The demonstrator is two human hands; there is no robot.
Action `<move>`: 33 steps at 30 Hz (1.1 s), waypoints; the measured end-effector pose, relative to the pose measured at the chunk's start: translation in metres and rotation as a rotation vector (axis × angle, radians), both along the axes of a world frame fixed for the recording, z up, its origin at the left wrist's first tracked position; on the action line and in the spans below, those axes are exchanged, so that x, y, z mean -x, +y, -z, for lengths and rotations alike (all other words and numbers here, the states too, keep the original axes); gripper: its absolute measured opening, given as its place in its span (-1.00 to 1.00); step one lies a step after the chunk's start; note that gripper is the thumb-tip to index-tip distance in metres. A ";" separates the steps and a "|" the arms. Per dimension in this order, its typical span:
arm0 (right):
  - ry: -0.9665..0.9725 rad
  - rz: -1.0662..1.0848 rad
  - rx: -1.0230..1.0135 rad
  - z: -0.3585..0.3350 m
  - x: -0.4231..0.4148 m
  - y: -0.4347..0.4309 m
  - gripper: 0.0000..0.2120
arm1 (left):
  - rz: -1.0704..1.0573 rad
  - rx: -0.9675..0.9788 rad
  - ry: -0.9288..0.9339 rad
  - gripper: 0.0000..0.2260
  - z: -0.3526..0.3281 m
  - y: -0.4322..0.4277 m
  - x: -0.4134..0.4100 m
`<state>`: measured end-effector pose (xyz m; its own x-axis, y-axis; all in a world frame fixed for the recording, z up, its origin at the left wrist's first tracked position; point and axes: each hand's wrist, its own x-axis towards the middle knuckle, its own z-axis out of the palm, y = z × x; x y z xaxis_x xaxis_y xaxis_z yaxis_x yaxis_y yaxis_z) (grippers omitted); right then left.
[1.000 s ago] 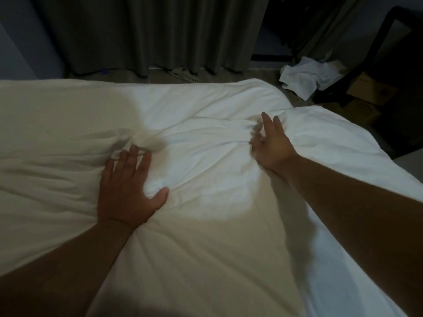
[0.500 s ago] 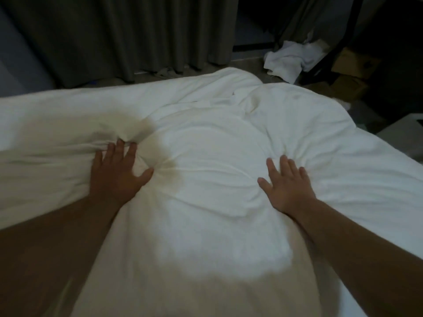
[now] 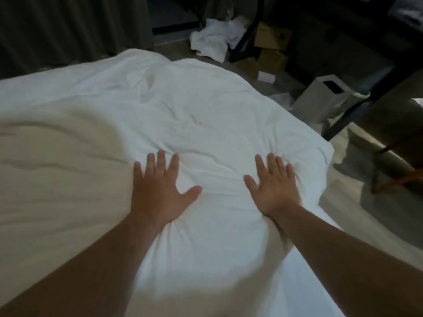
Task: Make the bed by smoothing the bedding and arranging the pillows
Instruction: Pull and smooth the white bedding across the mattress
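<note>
A white duvet (image 3: 194, 106) covers the bed and fills most of the view, with creases running across it and a rounded corner at the far right. My left hand (image 3: 158, 191) lies flat on it, fingers spread, pressing the fabric down. About a hand's width to the right, my right hand (image 3: 273, 186) also presses flat with straight fingers, close to the duvet's right edge. Wrinkles bunch up just ahead of both sets of fingertips. No pillow is in view.
Dark curtains (image 3: 75, 26) hang beyond the bed. On the floor at the far right lie a heap of white cloth (image 3: 212, 40), cardboard boxes (image 3: 272, 42) and a white boxy appliance (image 3: 325, 99). Dark furniture legs (image 3: 343, 120) stand right of the bed.
Both hands have slid over the duvet toward its right side and come closer together. The view has swung right, bringing the bed's right edge, the floor and the white appliance into sight.
</note>
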<state>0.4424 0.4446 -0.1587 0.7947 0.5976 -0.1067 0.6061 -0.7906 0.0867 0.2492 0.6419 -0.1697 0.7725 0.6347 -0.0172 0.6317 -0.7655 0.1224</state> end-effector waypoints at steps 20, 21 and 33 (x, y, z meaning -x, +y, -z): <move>-0.011 -0.016 -0.188 0.065 -0.010 0.027 -0.26 | -0.006 -0.043 0.032 -0.18 0.043 0.010 -0.009; -0.010 -0.020 -0.200 0.066 -0.009 0.027 -0.26 | -0.008 -0.047 0.035 -0.18 0.045 0.011 -0.009; -0.010 -0.146 -0.455 0.079 -0.022 0.032 -0.31 | -0.072 -0.137 0.099 -0.18 0.040 0.011 -0.015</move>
